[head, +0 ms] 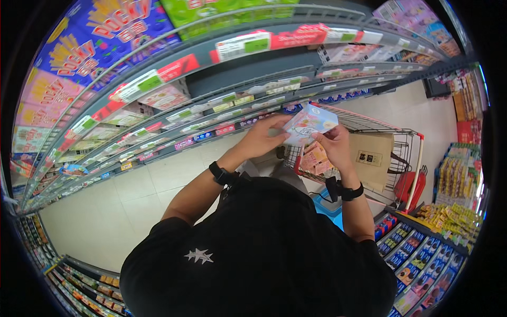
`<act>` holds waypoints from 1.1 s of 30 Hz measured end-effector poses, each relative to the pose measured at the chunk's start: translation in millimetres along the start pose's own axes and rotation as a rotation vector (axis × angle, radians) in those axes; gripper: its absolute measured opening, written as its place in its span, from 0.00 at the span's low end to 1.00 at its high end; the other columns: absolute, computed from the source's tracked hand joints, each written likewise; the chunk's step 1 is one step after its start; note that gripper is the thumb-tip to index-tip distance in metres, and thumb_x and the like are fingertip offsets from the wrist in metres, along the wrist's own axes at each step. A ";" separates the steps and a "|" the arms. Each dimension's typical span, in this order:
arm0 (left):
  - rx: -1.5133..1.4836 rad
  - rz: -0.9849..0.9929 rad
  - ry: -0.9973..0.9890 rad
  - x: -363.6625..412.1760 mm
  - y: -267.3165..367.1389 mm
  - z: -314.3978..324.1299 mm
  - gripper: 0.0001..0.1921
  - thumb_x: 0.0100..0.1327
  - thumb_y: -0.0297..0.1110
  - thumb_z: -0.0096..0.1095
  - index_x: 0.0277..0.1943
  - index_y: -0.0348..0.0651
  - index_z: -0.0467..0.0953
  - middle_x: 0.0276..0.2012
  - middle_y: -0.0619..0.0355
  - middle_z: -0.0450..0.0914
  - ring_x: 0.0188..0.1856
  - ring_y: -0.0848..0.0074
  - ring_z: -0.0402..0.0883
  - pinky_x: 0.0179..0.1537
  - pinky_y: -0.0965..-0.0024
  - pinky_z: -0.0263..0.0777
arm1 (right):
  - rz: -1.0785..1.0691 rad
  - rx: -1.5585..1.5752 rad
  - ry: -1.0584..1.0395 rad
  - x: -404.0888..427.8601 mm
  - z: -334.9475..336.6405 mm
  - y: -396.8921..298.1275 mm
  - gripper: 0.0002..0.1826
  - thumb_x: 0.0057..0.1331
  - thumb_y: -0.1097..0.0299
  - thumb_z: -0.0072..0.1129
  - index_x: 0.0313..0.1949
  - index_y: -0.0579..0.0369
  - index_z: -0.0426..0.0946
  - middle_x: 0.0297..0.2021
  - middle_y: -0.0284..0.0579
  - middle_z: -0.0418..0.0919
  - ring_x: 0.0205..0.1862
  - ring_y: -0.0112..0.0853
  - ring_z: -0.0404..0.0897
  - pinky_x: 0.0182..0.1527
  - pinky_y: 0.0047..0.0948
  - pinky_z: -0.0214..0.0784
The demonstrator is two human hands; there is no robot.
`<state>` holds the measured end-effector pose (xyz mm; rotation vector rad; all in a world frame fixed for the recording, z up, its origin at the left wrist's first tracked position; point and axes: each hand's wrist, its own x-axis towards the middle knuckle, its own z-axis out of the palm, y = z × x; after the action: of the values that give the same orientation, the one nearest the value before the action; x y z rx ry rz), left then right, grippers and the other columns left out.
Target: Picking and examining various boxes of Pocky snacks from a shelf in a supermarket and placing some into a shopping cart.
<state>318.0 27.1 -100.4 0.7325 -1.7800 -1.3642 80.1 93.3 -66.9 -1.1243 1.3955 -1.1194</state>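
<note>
A light-blue printed carton (pixel 311 123) is tilted in front of me, between my two hands. My left hand (pixel 267 134) grips its left edge, thumb and fingers on either side. With its thumb on the lower front, my right hand (pixel 334 144) holds the right side. Beneath the carton stands a wire shopping cart (pixel 356 119) with red corner pieces. Inside it lie pink snack boxes (pixel 315 158) and a brown paper bag (pixel 370 158) bearing a printed label. The fingers behind the carton are partly hidden.
Store shelving (pixel 245 77) with a wire front rail curves along the left and ahead, carrying Pocky boxes (pixel 119 23) at the top. Packaged snacks (pixel 455 178) and a low cookie display (pixel 422 253) are at the right. A blue container (pixel 328 204) sits beside my body. Tiled floor (pixel 130 194) stretches left.
</note>
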 end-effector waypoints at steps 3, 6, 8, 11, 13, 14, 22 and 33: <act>-0.360 -0.349 -0.130 7.6 -10.4 37.7 0.29 0.63 0.25 0.65 0.67 0.39 0.66 0.48 0.56 0.79 0.48 0.77 0.79 0.51 0.71 0.73 | 0.068 0.110 0.029 -10.3 -24.3 29.4 0.25 0.63 0.77 0.63 0.59 0.63 0.67 0.43 0.44 0.82 0.37 0.23 0.80 0.34 0.20 0.75; -0.397 -0.497 -0.039 15.3 -22.4 73.8 0.27 0.66 0.31 0.61 0.68 0.44 0.65 0.45 0.55 0.80 0.44 0.79 0.80 0.46 0.73 0.74 | 0.307 0.296 0.109 -20.1 -47.0 58.2 0.34 0.68 0.66 0.60 0.69 0.61 0.55 0.38 0.43 0.81 0.29 0.21 0.78 0.29 0.21 0.74; -0.485 -0.663 -0.017 22.1 -23.3 97.6 0.27 0.67 0.30 0.59 0.69 0.44 0.64 0.45 0.57 0.79 0.45 0.80 0.79 0.48 0.74 0.73 | 0.423 0.417 0.093 -27.6 -67.5 74.3 0.34 0.69 0.65 0.59 0.68 0.61 0.55 0.38 0.43 0.81 0.30 0.22 0.78 0.29 0.21 0.75; -0.467 -0.813 -0.029 34.4 -20.7 133.2 0.20 0.69 0.45 0.54 0.61 0.49 0.73 0.44 0.59 0.80 0.36 0.81 0.81 0.30 0.77 0.76 | 0.590 0.566 0.098 -30.3 -91.3 70.5 0.28 0.70 0.63 0.56 0.65 0.60 0.61 0.34 0.42 0.82 0.32 0.26 0.81 0.29 0.22 0.75; -0.462 -0.813 -0.013 39.5 -27.7 157.6 0.20 0.69 0.49 0.53 0.57 0.50 0.75 0.43 0.60 0.80 0.35 0.81 0.81 0.23 0.76 0.75 | 0.625 0.648 -0.039 -29.3 -118.9 89.6 0.21 0.71 0.62 0.53 0.58 0.60 0.68 0.38 0.44 0.82 0.36 0.28 0.83 0.32 0.24 0.76; -0.449 -0.839 -0.023 41.6 -31.4 167.7 0.20 0.68 0.49 0.54 0.57 0.50 0.75 0.42 0.61 0.80 0.35 0.81 0.81 0.24 0.76 0.75 | 0.628 0.659 -0.039 -30.1 -131.9 98.6 0.21 0.71 0.62 0.53 0.58 0.60 0.68 0.38 0.44 0.82 0.36 0.28 0.83 0.32 0.24 0.76; -0.209 -0.618 -0.059 63.5 -53.2 256.4 0.27 0.69 0.33 0.58 0.69 0.45 0.64 0.49 0.54 0.79 0.44 0.77 0.80 0.45 0.74 0.74 | 0.549 0.611 -0.044 -36.0 -201.5 129.7 0.17 0.69 0.66 0.56 0.53 0.61 0.72 0.43 0.45 0.81 0.43 0.32 0.81 0.46 0.34 0.75; -0.617 -0.712 0.041 79.5 -68.7 306.1 0.31 0.70 0.37 0.54 0.71 0.37 0.56 0.56 0.52 0.76 0.54 0.72 0.77 0.53 0.70 0.72 | -0.090 0.106 -0.010 -39.5 -228.5 167.1 0.32 0.65 0.72 0.61 0.67 0.65 0.60 0.60 0.55 0.70 0.57 0.37 0.75 0.56 0.32 0.70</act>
<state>17.5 106.1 -190.9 1.0653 -0.9680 -2.1953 -156.6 173.6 -205.6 -1.1242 1.2736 -1.2352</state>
